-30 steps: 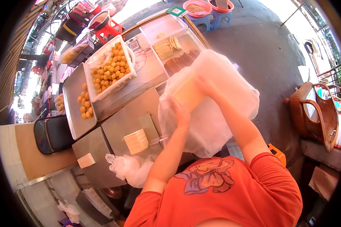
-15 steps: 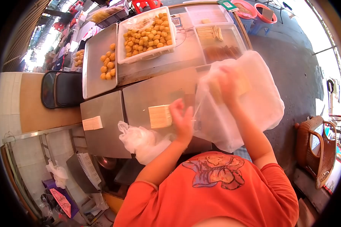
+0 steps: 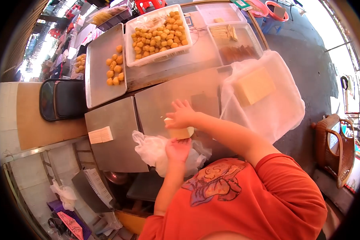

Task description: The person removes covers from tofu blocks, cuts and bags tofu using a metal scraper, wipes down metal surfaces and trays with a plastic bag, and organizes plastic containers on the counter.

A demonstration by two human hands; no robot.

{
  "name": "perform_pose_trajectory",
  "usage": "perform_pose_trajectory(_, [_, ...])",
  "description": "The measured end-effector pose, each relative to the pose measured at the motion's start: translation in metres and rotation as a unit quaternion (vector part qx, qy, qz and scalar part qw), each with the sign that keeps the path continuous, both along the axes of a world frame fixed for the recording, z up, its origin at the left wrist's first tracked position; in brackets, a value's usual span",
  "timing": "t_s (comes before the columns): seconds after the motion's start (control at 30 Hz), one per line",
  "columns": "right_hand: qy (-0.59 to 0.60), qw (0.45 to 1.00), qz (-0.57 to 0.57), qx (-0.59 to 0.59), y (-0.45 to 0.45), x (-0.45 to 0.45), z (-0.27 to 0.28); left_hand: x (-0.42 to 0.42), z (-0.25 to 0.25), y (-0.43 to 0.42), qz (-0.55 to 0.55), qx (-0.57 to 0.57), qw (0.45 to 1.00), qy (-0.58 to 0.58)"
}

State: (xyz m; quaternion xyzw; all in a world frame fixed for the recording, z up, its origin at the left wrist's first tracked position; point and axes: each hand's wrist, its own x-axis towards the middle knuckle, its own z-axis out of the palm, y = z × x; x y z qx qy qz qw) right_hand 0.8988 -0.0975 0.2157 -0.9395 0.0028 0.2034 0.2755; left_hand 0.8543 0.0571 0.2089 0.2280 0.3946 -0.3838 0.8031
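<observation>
- Currently, the pale tofu block (image 3: 179,133) is above the metal table (image 3: 196,90), held at its near side by the left hand (image 3: 177,151).
- The right hand (image 3: 183,115) spreads wide over its far side.
- Seemingly done: a sliced stack (image 3: 100,135) lies farther left.
- Apparently left: a larger block (image 3: 255,85) in the bag-lined tub (image 3: 286,108), with no cuts visible.

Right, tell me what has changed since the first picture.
The left hand and right hand moved left from the translucent plastic-covered tub to the smaller pale block over the grey metal counter. The large pale-yellow block was let go in the tub. The golden round pieces stayed in their white plastic bin.
</observation>
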Motion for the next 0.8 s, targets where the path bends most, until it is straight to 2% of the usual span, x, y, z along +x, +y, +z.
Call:
perform_pose_trajectory(0.1, [0.047,0.994,0.062,0.074,0.012,-0.004,0.028,-0.004,-0.008,0.012,0.035,0.011,0.999,-0.035])
perform_pose_trajectory(0.2, [-0.119,0.987,0.045,0.095,0.014,-0.028,0.045,-0.013,0.005,0.018,0.034,0.016,0.992,-0.118])
perform_pose_trajectory(0.3, [-0.213,0.946,-0.059,0.236,-0.023,-0.056,0.042,-0.016,0.045,-0.001,-0.091,0.057,0.949,-0.295])
perform_pose_trajectory(0.37, [-0.236,0.857,-0.221,0.402,-0.063,-0.085,0.039,-0.021,0.085,-0.032,-0.179,0.050,0.921,-0.344])
perform_pose_trajectory(0.43, [-0.097,0.743,-0.328,0.575,-0.118,-0.123,0.048,-0.030,0.121,-0.069,-0.261,0.077,0.891,-0.364])
perform_pose_trajectory(0.47, [-0.125,0.685,-0.384,0.606,-0.137,-0.143,0.042,-0.035,0.121,-0.083,-0.309,0.062,0.865,-0.390])
perform_pose_trajectory(0.5, [-0.153,0.679,-0.400,0.596,-0.159,-0.167,0.036,-0.040,0.119,-0.096,-0.356,0.048,0.836,-0.416])
perform_pose_trajectory(0.53, [-0.143,0.617,-0.459,0.623,-0.177,-0.191,0.030,-0.047,0.117,-0.107,-0.400,0.035,0.804,-0.439])
perform_pose_trajectory(0.6, [-0.171,0.588,-0.530,0.587,-0.207,-0.234,0.017,-0.063,0.103,-0.129,-0.463,0.027,0.770,-0.439])
perform_pose_trajectory(0.73, [-0.140,0.612,-0.550,0.552,-0.239,-0.290,0.013,-0.100,0.082,-0.158,-0.563,-0.004,0.709,-0.424])
perform_pose_trajectory(0.8, [-0.110,0.624,-0.550,0.544,-0.243,-0.302,0.002,-0.112,0.076,-0.164,-0.611,0.008,0.656,-0.444])
